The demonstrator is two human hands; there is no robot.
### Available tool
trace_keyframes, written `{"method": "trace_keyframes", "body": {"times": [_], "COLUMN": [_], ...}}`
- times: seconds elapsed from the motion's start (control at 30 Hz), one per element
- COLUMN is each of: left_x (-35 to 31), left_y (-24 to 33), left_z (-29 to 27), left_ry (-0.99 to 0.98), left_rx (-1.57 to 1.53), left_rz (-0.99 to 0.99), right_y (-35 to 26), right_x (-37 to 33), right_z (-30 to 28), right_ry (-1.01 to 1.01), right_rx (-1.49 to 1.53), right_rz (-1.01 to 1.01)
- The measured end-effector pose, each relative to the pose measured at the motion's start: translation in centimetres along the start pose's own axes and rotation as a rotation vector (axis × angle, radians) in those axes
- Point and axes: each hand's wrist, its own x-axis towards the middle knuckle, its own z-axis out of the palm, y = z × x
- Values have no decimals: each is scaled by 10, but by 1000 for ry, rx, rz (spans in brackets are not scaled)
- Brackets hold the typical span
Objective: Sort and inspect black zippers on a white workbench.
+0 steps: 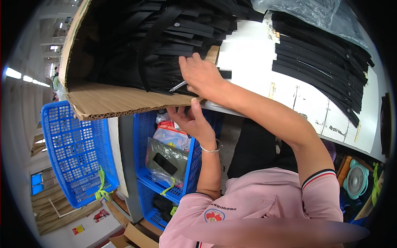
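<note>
My right hand [202, 77] is closed over the ends of black fabric strips [178, 41], its fingers curled at the mouth of a cardboard box [128, 99]. A slim silver pen-like tool [178, 86] lies at an angle beside the lower edge of this hand; whether the hand holds it I cannot tell. Below, my left hand [191, 120], with a bangle at its wrist, pinches the box's near edge, thumb above and fingers partly hidden beneath the cardboard. The strips lie layered inside the box, with one longer strip [144, 53] bent across them.
On the white tabletop [248, 45], another spread of black strips [318, 66] lies at right, with clear plastic sheeting [314, 16] behind. Blue plastic baskets [76, 153] stand below and left; one holds bagged items and a dark phone [165, 163]. A small teal fan [355, 180] sits lower right.
</note>
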Motion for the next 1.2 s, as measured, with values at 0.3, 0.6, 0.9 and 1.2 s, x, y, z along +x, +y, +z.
{"method": "trace_keyframes", "body": {"times": [0.3,0.6,0.9,1.2], "left_x": [2,4,5,2], "left_y": [3,2,-4,-9], "left_z": [-2,2,1,0], "left_ry": [-60,-65,-60,-69], "left_rx": [29,39,33,29], "left_rz": [-39,44,20,42], "right_y": [14,13,19,41], "right_x": [7,6,-9,-70], "right_z": [5,-8,-27,-61], "right_ry": [126,68,44,-5], "right_rx": [-77,-53,-81,-260], "right_rz": [-114,-98,-95,-28]}}
